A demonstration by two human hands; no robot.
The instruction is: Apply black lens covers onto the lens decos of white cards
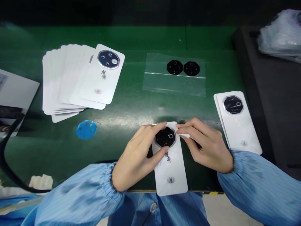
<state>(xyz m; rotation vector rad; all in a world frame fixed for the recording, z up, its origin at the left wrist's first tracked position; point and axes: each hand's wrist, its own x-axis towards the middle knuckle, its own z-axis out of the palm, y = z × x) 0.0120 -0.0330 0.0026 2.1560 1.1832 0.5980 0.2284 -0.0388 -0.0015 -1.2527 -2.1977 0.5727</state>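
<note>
White and thin, a rectangular card (pixel 171 175) lies near the front edge of the green bench (pixel 131 37), between your hands, with its long side pointing away from you. On its far end sits a glossy black octagonal lens plate (pixel 165 137). Your left hand (pixel 137 153) is closed around that plate, with the thumb and forefinger on opposite edges. The fingers of your right hand (pixel 204 146) are pinched on a small white tab (pixel 184 135) at the plate's right side. The card looks light and stiff but thin, so its long edges seem the best place to take hold. The plate looks slick and easily scratched, so hold it by the rim, not the face.

Toward the bench's back left corner fans a stack of white cards (pixel 70 78), the top one carrying a dark silver-rimmed lens plate (pixel 108 59). Mid-bench lies a clear plastic sheet (pixel 174 84) holding two black octagonal plates (pixel 182 67). Near the right edge rests a pair of white cards (pixel 240 131) under a silver-rimmed black plate (pixel 232 104). A round blue disc (pixel 86 129) sits left of your hands.
</note>
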